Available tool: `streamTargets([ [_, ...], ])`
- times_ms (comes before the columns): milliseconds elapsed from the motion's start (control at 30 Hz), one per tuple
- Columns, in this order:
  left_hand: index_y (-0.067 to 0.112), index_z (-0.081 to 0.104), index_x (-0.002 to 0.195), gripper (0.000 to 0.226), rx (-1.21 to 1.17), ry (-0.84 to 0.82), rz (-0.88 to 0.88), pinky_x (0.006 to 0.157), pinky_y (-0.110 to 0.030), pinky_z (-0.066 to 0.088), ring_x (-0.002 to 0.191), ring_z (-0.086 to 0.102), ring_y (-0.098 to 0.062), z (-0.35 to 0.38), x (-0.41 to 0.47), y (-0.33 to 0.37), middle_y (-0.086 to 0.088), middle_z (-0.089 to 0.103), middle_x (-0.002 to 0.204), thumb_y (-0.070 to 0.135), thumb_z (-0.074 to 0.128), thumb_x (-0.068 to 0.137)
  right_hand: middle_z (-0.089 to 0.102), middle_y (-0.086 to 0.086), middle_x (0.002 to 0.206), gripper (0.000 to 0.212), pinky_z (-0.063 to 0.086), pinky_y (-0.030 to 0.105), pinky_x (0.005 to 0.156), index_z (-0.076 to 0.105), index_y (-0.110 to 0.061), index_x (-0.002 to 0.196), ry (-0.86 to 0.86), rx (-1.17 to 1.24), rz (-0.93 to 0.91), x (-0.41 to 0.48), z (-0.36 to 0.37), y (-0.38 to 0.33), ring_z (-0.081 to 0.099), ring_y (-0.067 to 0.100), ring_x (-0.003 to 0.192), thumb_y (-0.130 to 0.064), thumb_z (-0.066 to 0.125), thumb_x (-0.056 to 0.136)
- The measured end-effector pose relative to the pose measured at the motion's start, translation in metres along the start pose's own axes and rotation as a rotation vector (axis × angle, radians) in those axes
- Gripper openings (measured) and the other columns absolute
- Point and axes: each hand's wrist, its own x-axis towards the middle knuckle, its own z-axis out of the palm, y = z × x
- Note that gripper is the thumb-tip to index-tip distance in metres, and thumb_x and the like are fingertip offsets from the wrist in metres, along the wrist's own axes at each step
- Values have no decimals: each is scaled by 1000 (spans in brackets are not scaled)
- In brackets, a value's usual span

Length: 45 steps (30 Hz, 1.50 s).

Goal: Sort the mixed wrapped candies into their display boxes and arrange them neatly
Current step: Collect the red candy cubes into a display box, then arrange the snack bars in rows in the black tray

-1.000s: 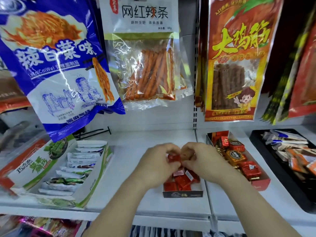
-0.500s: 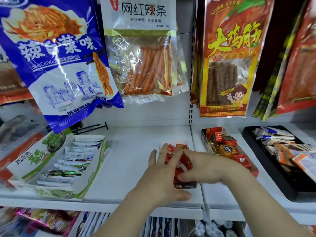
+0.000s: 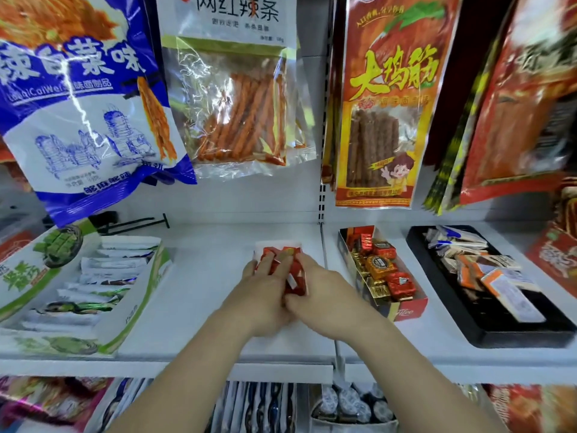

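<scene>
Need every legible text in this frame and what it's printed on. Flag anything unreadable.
"辣白菜味": on the blue bag, hanging top left.
"网红辣条": on the clear-window bag, hanging centre.
"大鸡筋": on the orange bag, hanging right of centre.
Blurred, not readable: green lettering on the green box; script on the red box front.
Too small: fine print on all bags, labels on wrappers.
</scene>
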Motion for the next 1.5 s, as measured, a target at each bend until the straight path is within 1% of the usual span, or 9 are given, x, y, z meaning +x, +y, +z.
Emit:
streamTargets([
  [100,31,-5,153,106,23,10,-51,117,-46,19,147,1,-30,-4,4,2,0,1,161,62,59,75,44,3,140,76,38,44,105,21,-28,145,236,-202,40,-10,-24,7,35,28,131,-42,62,83],
  [267,26,4,153,98,113,68,121,119,-44,11,147,-4,-24,-12,-3,48,2,-4,161,53,62,80,32,5,144,90,33,51,107,12,-37,144,271,-139,361,-29,-58,32,26,34,135,-55,65,74],
  [400,30,21,147,84,-96,73,297,108,-39,34,134,28,-24,2,-11,99,2,33,148,53,63,79,53,5,121,75,46,47,93,25,-34,129,288,106,410,-42,-57,54,52,27,114,-56,60,67],
  [500,28,28,139,75,-95,133,271,93,-41,45,113,47,-28,16,-6,122,-4,48,127,47,66,77,60,4,95,37,49,38,76,34,-17,113,360,173,431,-42,-55,68,59,24,89,-29,56,86],
  [700,20,44,129,60,-96,213,243,87,-38,50,102,58,-25,19,10,129,-2,38,129,47,67,81,67,18,98,25,51,40,81,63,4,100,488,11,452,-38,-60,95,61,35,94,-10,45,90],
  [867,21,21,147,83,-17,160,296,94,-38,47,119,53,-27,24,12,124,-2,16,156,46,66,82,60,10,60,28,48,39,61,58,-3,63,499,46,395,-39,-57,104,55,32,63,-12,48,88],
  [1067,18,12,151,83,98,167,213,96,-38,43,122,53,-33,24,9,123,-12,6,161,43,60,89,73,3,82,21,54,39,75,70,-10,82,467,65,338,-42,-47,88,67,23,82,-29,62,87],
  [1267,17,17,150,78,189,168,191,92,-38,46,117,57,-33,23,-3,122,-13,12,159,47,57,90,74,3,94,17,55,39,83,73,-12,95,433,164,330,-46,-47,88,68,20,91,-24,69,83],
  [1500,16,15,149,80,269,137,115,88,-39,49,116,58,-32,10,-18,118,-13,9,160,52,55,90,67,0,115,38,54,31,87,58,-24,126,317,204,276,-54,-56,79,64,14,100,-29,64,89],
])
